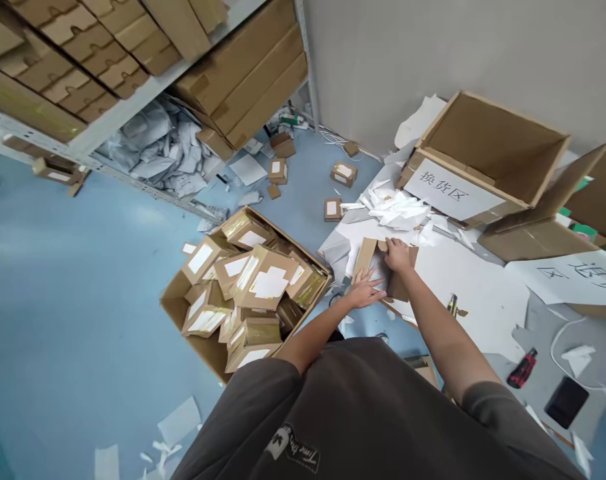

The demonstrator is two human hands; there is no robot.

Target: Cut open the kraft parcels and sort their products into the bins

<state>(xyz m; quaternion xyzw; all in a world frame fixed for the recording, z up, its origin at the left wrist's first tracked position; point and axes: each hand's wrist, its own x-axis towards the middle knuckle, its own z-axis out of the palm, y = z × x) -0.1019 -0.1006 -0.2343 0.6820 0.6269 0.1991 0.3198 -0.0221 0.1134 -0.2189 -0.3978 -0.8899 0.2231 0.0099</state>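
A small cardboard box (365, 256) stands with its top flaps apart on the white-covered work table (483, 287), with something pale inside it. My right hand (397, 255) grips the flap at the far right side of this box, fingers curled over the edge. At the near left edge, my left hand (365, 291) rests with its fingers stretched and spread, partly across the opening. A yellow-and-black utility knife (453, 305) lies to the right of my right forearm.
Left of the table, a large carton (175, 298) holds several taped parcels. Behind are torn paper scraps (400, 210) and a big open box (503, 133) with a handwritten sign. A red-black cutter (523, 368) and a phone (567, 402) lie right. Shelving (153, 87) stands far left.
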